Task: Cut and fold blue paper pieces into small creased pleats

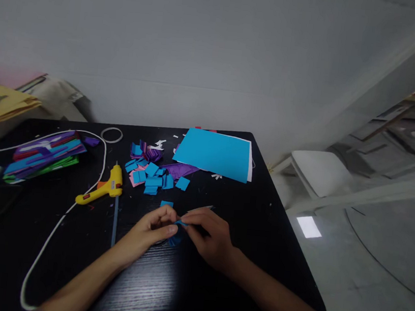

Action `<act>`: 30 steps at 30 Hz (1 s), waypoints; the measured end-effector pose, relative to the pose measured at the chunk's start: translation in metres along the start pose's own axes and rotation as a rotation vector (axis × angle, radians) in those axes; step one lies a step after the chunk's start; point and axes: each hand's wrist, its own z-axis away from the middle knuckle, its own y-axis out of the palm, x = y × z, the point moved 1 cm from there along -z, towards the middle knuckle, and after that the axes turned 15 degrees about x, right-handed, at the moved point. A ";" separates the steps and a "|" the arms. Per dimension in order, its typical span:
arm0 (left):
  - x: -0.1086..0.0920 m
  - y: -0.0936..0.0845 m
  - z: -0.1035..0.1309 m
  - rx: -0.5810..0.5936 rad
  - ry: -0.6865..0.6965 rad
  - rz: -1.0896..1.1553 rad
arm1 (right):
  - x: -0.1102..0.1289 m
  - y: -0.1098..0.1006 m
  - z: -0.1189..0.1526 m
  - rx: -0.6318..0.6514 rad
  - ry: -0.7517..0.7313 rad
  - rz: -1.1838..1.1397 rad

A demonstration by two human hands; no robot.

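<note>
My left hand [158, 225] and my right hand [209, 232] meet above the near middle of the black table. Between their fingertips they pinch a small blue paper piece [181, 223], mostly covered by the fingers. Below it, more blue paper [173, 241] shows in shadow; whether the two are joined I cannot tell. Just beyond my left fingers lies a single blue paper square [167, 204]. A thin grey edge pokes out above my right hand, its kind unclear. Farther off is a loose pile of blue paper squares [153, 181] mixed with pink ones [137, 177].
A yellow glue gun [110, 185] with a blue-grey stick lies left, its white cord [48, 242] looping along the table [256, 259]. Blue sheets [215, 154] sit at the back right, folded purple paper [150, 153] near the pile, bundled coloured paper [46, 156] far left. A white stool [319, 172] stands right.
</note>
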 end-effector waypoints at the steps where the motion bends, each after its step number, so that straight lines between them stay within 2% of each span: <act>1: 0.000 0.000 0.000 -0.007 -0.009 -0.007 | -0.001 0.000 0.000 0.015 0.015 -0.001; 7: -0.001 0.002 -0.001 -0.008 -0.039 -0.064 | -0.001 0.003 0.003 0.096 -0.036 -0.022; 16: 0.000 -0.001 -0.001 -0.046 0.021 -0.052 | 0.007 -0.002 0.002 0.142 -0.092 0.016; 23: 0.006 -0.005 -0.001 -0.089 0.022 -0.029 | 0.002 0.000 0.002 0.138 -0.092 0.025; 30: 0.000 -0.002 -0.002 -0.033 0.014 -0.093 | -0.004 0.004 0.003 0.136 -0.084 0.007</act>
